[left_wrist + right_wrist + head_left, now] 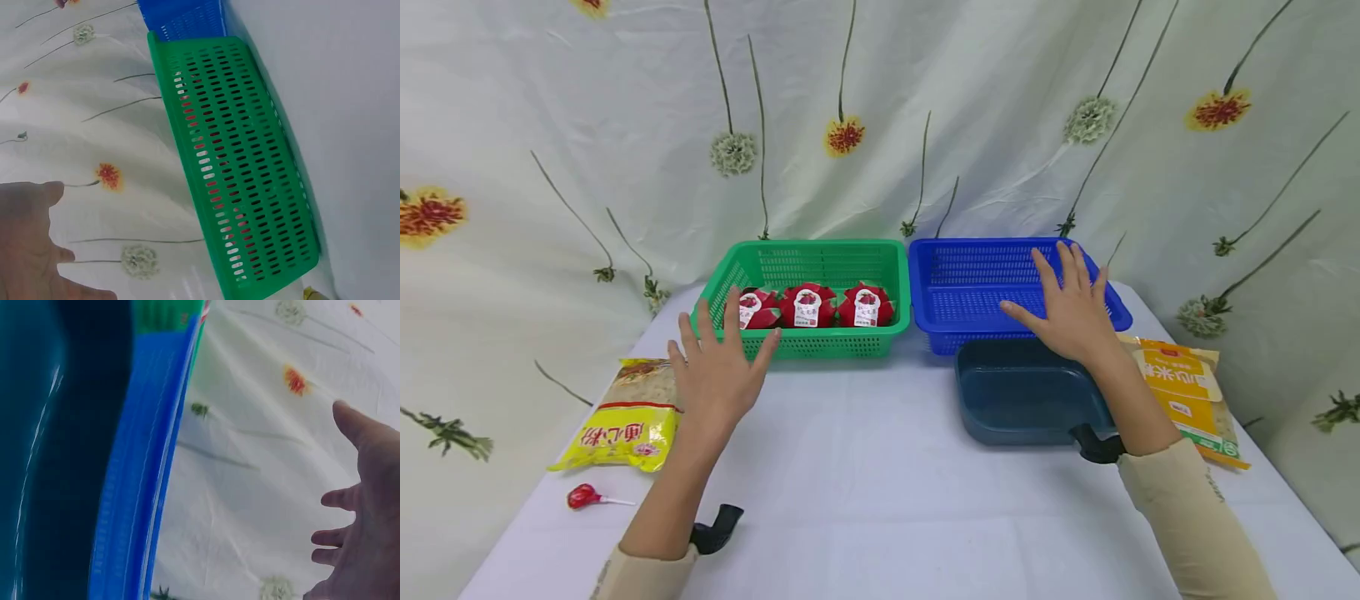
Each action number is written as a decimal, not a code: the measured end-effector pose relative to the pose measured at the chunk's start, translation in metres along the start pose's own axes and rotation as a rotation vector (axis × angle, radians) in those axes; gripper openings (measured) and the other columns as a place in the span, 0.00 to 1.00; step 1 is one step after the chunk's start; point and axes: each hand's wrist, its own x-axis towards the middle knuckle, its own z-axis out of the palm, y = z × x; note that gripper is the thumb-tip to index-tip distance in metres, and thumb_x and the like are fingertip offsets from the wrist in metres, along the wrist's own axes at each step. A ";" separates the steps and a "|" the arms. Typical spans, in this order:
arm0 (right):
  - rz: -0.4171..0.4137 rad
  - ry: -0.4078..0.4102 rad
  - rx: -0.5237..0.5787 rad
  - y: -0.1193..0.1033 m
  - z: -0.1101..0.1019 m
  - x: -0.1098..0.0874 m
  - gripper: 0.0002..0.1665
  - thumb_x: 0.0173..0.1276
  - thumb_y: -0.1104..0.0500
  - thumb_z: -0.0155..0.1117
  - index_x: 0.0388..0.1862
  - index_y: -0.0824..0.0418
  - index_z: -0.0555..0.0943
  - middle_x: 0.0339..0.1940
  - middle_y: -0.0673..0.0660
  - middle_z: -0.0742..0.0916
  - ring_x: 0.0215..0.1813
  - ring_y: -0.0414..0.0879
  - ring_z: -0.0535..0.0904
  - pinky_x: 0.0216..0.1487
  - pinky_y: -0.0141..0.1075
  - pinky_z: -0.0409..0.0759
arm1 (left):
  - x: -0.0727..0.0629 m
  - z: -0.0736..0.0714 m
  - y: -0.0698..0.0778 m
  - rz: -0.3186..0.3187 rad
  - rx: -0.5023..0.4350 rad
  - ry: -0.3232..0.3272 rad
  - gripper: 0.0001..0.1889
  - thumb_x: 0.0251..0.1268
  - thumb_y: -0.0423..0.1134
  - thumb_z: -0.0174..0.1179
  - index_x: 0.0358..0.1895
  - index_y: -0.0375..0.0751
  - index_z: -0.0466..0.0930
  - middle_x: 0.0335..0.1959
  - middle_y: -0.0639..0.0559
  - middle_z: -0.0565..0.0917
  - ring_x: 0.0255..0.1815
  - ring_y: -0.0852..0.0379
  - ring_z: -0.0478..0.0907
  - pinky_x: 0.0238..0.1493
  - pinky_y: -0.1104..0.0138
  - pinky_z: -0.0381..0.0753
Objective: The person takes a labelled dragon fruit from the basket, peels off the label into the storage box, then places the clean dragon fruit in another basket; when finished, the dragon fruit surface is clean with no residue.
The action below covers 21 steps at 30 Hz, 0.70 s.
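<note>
My left hand [717,379] is raised with its fingers spread and holds nothing. In the head view it overlaps the front left corner of a green basket [820,343]. Inside that basket sit three red packages [806,305] with white labels. My right hand [1072,312], also spread and holding nothing, overlaps a blue basket [973,308] that stands right of the green one. A dark blue plastic tub [1030,392] stands just in front of the blue basket, partly behind the right forearm. Both wrist views show the hands' fingers apart, beside the baskets.
A yellow bag [625,417] of dry food lies at the left, with a red lollipop [583,497] in front of it. Another bag, orange and yellow [1183,392], lies at the right behind the forearm. A flowered cloth [880,183] hangs behind the white table [880,500].
</note>
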 end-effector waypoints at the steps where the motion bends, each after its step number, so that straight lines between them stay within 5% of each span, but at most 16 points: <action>1: -0.013 0.019 0.026 -0.007 0.002 0.005 0.52 0.62 0.30 0.48 0.74 0.59 0.47 0.73 0.68 0.47 0.73 0.61 0.35 0.64 0.61 0.27 | 0.000 -0.001 0.001 -0.012 -0.028 0.020 0.42 0.63 0.67 0.37 0.74 0.52 0.33 0.70 0.30 0.46 0.69 0.30 0.39 0.61 0.35 0.41; 5: -0.049 0.130 0.220 -0.036 0.017 0.025 0.45 0.66 0.40 0.54 0.73 0.60 0.52 0.71 0.66 0.55 0.71 0.61 0.48 0.66 0.59 0.48 | -0.003 -0.001 0.003 -0.099 -0.149 0.093 0.42 0.64 0.65 0.39 0.74 0.53 0.33 0.65 0.30 0.56 0.63 0.32 0.55 0.56 0.37 0.58; 9: -0.053 0.204 0.434 -0.065 0.044 0.047 0.39 0.67 0.47 0.57 0.71 0.57 0.57 0.68 0.63 0.60 0.69 0.57 0.56 0.62 0.54 0.61 | -0.003 0.012 -0.001 -0.265 -0.356 0.203 0.39 0.66 0.61 0.42 0.74 0.54 0.34 0.59 0.35 0.65 0.55 0.39 0.67 0.46 0.43 0.72; 15: -0.002 0.115 0.610 -0.102 0.090 0.076 0.37 0.67 0.48 0.57 0.71 0.57 0.58 0.67 0.61 0.63 0.65 0.55 0.62 0.60 0.50 0.65 | 0.006 0.051 -0.001 -0.519 -0.866 0.410 0.37 0.69 0.57 0.43 0.73 0.56 0.34 0.52 0.46 0.66 0.40 0.59 0.66 0.33 0.68 0.66; 21: 0.018 0.033 0.765 -0.130 0.118 0.094 0.39 0.67 0.48 0.57 0.72 0.57 0.55 0.68 0.61 0.63 0.66 0.54 0.61 0.61 0.47 0.64 | 0.012 0.090 0.011 -0.568 -1.146 0.456 0.35 0.70 0.51 0.45 0.73 0.55 0.35 0.33 0.48 0.70 0.26 0.52 0.73 0.26 0.70 0.74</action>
